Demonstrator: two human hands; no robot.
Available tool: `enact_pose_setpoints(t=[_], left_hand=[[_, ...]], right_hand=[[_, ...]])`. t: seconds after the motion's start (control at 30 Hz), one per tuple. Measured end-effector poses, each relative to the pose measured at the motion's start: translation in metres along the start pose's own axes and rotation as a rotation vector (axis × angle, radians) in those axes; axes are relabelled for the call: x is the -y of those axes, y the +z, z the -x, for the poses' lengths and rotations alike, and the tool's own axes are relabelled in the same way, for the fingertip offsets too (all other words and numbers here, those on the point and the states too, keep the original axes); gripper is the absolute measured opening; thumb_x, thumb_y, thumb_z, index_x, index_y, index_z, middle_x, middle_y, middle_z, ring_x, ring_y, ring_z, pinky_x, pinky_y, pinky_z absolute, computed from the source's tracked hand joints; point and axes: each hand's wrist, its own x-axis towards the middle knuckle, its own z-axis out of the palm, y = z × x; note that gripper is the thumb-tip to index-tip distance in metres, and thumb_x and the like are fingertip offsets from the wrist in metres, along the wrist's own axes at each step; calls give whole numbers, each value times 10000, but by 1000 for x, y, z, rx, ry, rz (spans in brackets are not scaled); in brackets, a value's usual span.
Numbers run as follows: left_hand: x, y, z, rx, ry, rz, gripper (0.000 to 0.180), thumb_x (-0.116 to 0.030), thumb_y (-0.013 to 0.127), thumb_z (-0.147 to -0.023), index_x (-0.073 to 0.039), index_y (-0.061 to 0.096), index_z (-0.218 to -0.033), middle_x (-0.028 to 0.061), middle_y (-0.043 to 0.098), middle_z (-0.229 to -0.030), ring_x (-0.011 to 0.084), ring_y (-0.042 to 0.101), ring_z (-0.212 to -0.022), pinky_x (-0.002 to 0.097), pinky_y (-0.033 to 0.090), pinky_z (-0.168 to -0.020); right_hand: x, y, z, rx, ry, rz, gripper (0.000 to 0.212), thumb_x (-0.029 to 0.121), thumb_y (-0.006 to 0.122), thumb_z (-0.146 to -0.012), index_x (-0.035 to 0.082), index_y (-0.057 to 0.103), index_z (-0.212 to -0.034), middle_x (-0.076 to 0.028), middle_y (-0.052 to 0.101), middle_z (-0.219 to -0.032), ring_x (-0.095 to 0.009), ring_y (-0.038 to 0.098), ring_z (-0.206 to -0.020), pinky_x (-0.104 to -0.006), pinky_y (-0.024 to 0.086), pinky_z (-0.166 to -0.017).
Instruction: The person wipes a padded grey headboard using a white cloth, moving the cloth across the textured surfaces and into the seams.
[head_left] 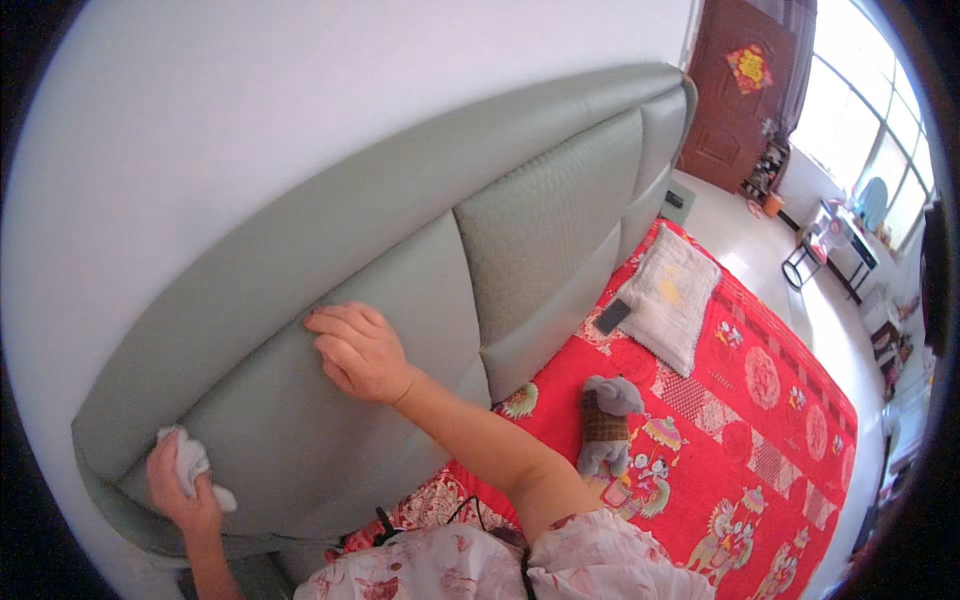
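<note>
Left hand (pixel 180 490) grips a crumpled white cloth (pixel 192 462), fingers clenched around it, and presses it against the grey-green padded headboard (pixel 400 260) near that headboard's lower left end, just under its raised upper border. Right hand (pixel 358 350) holds nothing; it rests on the same smooth panel further along, fingers curled and fingertips set against the seam beneath the upper border, with the forearm running back down toward the person's floral-print sleeve (pixel 600 560). Beside this smooth panel lies a quilted panel of the headboard, and beyond that more smooth panels reach toward the headboard's far end. Above the headboard rises a plain white wall (pixel 300 90). Below it spreads a bed covered by a red patterned sheet (pixel 770 440). On the sheet, near the headboard's middle, lies a grey stuffed toy (pixel 606 424) in a brown checked garment. Farther along, close to the headboard's far end, sits a white pillow (pixel 672 296) with a dark phone (pixel 612 316) touching its edge. A brown door (pixel 735 90) stands past the bed's far corner, with bright windows (pixel 870 110) next to it.
</note>
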Motion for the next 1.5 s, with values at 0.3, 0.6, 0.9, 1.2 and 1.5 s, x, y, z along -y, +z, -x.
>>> enact_pose_setpoints(t=[0.3, 0.6, 0.9, 1.2, 1.5], left_hand=[[-98, 37, -51, -45, -299, 1048, 509, 66, 412, -666, 3, 452, -1170, 126, 571, -1093, 182, 538, -991, 316, 399, -927], [-167, 87, -60, 14, -553, 1646, 439, -118, 532, -867, -71, 379, -1277, 61, 511, -1152, 206, 517, -1058, 353, 423, -928], [-122, 41, -63, -8, 214, 540, 434, -23, 579, -713, -26, 488, -1137, 137, 505, -1194, 291, 497, -1094, 397, 399, -916], [-2, 34, 0, -185, 504, 35, 233, 5, 568, -657, -71, 571, -877, 76, 538, -876, 248, 503, -732, 371, 395, -640], [3, 44, 1, -188, 504, -65, 171, -71, 566, -665, -100, 585, -832, 47, 516, -828, 227, 493, -695, 370, 368, -596]], right_hand=[[5, -7, -5, 137, 168, -94, 248, 111, 598, -750, 31, 545, -979, -118, 563, -1119, -278, 513, -1079, -408, 370, -949], [78, -30, -5, 3, 692, -755, 607, 157, 654, -773, 55, 398, -1314, -168, 459, -1238, -305, 452, -1156, -374, 323, -993], [6, -100, -24, -38, 582, 103, 466, -25, 578, -678, 89, 584, -1130, -164, 553, -1092, -338, 536, -1034, -380, 419, -915], [-83, -108, -43, 176, 876, 467, 323, 141, 657, -717, 92, 605, -1033, -129, 577, -1029, -325, 571, -929, -404, 470, -766], [14, -37, -54, 441, 286, 567, 262, 145, 623, -664, 90, 594, -919, -90, 528, -936, -263, 548, -899, -351, 512, -613]])
